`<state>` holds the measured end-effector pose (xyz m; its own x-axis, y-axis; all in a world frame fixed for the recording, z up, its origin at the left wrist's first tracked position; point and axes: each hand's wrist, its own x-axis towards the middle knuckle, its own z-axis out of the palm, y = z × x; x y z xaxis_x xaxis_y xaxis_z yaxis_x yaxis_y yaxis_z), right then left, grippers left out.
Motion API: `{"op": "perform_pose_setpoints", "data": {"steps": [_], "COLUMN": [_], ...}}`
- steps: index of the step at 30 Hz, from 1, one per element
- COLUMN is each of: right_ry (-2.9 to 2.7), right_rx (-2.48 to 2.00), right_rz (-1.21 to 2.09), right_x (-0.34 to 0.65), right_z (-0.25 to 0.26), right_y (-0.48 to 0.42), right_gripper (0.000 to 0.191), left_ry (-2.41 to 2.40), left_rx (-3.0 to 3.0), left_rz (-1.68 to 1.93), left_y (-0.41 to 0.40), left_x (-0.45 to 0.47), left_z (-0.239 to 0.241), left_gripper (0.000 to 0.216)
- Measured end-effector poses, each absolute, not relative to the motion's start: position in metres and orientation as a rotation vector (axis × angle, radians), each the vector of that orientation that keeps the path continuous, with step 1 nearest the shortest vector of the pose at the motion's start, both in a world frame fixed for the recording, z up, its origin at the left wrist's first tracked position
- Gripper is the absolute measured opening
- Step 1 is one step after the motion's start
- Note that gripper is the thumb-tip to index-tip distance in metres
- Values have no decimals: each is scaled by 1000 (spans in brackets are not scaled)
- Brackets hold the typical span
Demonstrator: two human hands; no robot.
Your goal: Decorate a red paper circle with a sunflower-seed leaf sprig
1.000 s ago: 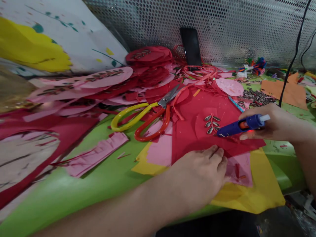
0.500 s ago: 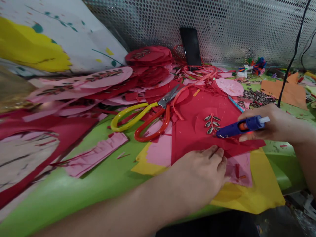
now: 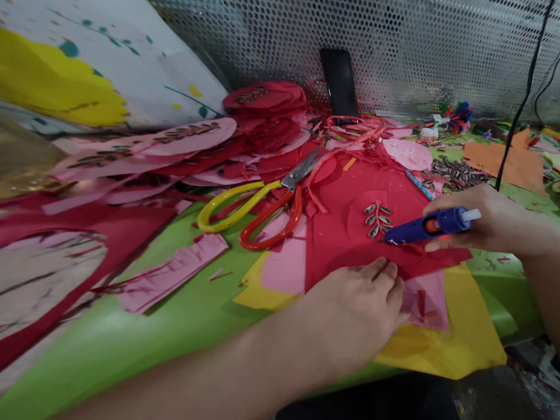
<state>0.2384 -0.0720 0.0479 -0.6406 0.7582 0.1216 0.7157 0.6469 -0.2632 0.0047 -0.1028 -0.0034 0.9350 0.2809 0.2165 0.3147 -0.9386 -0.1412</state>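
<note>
My right hand [image 3: 494,224] grips a blue glue gun [image 3: 409,231] with a whitish glue stick jutting from its back end. The gun's nozzle points left, close to or on the red paper [image 3: 332,233]. Beside the nozzle, a sprig of striped seeds [image 3: 373,220] set around a thin red stem lies on that paper. Flat on the paper's near edge rests my left hand [image 3: 356,306], fingers stretched out and holding nothing. Pink paper [image 3: 284,268] and yellow paper [image 3: 472,326] lie underneath the red sheet.
Scissors [image 3: 266,204] with yellow and orange-red handles lie left of the red paper. Behind are cut paper ovals [image 3: 262,96], a black phone [image 3: 339,81] leaning on perforated metal, and loose striped seeds [image 3: 457,174]. A black cord [image 3: 522,96] hangs by my right hand.
Almost nothing differs. The whole view has shifted very slightly; both hands and the glue gun keep their places over the red paper.
</note>
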Motion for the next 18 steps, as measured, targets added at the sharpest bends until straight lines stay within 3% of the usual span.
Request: {"op": "perform_pose_setpoints", "data": {"steps": [7,18], "right_ry": [-2655,-2627], "right_rx": [-1171,-1315], "right_rz": [263,81], "right_x": [237,240], "right_z": [50,45], "right_y": [-73,-72], "right_gripper": [35,49], "left_ry": [-456,-478], "left_rx": [-2921,-2912], "left_rz": [-266,-332], "left_y": [-102,-103], "left_x": [6,6], "left_z": [-3,-6], "left_gripper": [30,28]}}
